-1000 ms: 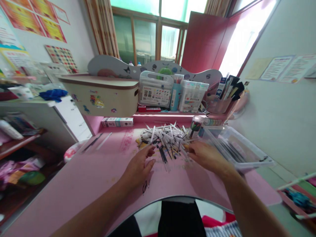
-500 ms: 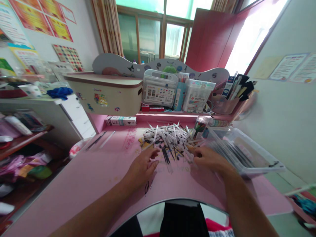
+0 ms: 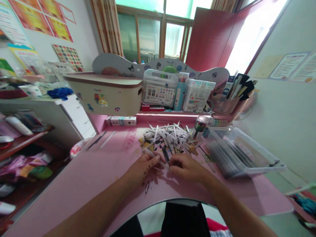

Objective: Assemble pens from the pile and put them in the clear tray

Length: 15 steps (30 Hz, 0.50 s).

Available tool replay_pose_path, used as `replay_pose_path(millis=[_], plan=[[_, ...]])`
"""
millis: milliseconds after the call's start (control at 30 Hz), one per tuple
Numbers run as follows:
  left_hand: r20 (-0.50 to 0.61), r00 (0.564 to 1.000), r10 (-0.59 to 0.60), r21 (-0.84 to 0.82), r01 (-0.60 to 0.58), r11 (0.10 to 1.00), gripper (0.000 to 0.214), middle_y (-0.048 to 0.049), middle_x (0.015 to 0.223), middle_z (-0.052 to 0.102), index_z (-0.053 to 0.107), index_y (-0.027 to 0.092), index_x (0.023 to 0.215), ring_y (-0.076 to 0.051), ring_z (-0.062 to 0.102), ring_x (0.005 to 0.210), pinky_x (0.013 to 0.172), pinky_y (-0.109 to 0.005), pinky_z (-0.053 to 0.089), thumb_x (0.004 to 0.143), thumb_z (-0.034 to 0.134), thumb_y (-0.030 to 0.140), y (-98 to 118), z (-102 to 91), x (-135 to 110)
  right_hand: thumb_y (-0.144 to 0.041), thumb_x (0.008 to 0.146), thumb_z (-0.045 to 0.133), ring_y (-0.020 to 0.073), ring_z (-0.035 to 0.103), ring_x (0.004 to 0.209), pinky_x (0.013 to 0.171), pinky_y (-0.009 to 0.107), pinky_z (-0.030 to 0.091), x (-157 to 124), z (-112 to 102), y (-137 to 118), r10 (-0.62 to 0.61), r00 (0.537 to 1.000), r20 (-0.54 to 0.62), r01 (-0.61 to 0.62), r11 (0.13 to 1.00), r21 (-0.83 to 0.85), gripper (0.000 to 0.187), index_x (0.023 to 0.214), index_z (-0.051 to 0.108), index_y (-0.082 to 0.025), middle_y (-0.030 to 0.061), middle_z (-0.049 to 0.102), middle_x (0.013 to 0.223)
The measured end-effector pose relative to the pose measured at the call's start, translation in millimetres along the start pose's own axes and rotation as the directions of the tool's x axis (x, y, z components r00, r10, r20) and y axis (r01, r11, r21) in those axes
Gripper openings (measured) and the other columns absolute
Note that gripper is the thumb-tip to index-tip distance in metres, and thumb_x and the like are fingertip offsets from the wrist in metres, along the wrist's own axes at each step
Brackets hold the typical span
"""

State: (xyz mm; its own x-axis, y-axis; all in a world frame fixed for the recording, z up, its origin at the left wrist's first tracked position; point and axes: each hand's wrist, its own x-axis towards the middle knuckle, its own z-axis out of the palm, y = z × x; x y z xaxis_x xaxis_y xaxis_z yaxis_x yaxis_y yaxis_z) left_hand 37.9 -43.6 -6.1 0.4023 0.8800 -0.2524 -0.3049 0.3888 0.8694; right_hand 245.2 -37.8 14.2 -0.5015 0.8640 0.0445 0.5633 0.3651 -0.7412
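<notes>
Right hand (image 3: 186,168) has slid leftward since the earlier frame and now sits just beside the left hand (image 3: 145,168), both low on the pink tabletop (image 3: 74,187). Beyond the grips lies a heap of white pen-like sticks (image 3: 166,136), and to the right of the right grip stands a clear plastic tray (image 3: 232,154) of slim dark items. Left fingers (image 3: 154,158) are pressed together, pinching a white pen-like stick (image 3: 149,152) that slants toward the right hand, whose curled fingertips (image 3: 172,166) meet its far end; whether they hold it, I cannot tell. Pinched low in front of the heap, the stick lies clear of its neighbours.
</notes>
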Motion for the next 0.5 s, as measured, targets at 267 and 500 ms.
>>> replay_pose_path(millis=[267,500], plan=[[-0.271,0.963,0.014,-0.11,-0.046,0.993,0.016,-0.0039,0.067,0.067,0.06,0.015,0.09,-0.013,0.066,0.054,0.044,-0.021,0.053,0.096,0.055,0.029,13,-11.9,10,-0.011,0.088,0.053,0.024,0.059,0.107,0.092,0.032,0.043,-3,-12,16,0.112,0.965,-0.236,-0.234,0.771,-0.592,0.032,0.115,0.07,-0.019,0.0131,0.065,0.118],[-0.227,0.974,-0.025,-0.147,-0.009,0.989,0.01,-0.0031,0.067,0.068,0.058,0.016,0.09,-0.013,0.065,0.049,0.041,-0.022,0.053,0.094,0.059,0.025,14,-12.0,10,-0.024,0.095,0.052,0.0226,0.062,0.094,0.084,0.033,0.043,1,3,9,0.113,0.971,-0.209,-0.227,0.702,-0.675,0.022,0.103,0.072,-0.02,0.011,0.066,0.108]])
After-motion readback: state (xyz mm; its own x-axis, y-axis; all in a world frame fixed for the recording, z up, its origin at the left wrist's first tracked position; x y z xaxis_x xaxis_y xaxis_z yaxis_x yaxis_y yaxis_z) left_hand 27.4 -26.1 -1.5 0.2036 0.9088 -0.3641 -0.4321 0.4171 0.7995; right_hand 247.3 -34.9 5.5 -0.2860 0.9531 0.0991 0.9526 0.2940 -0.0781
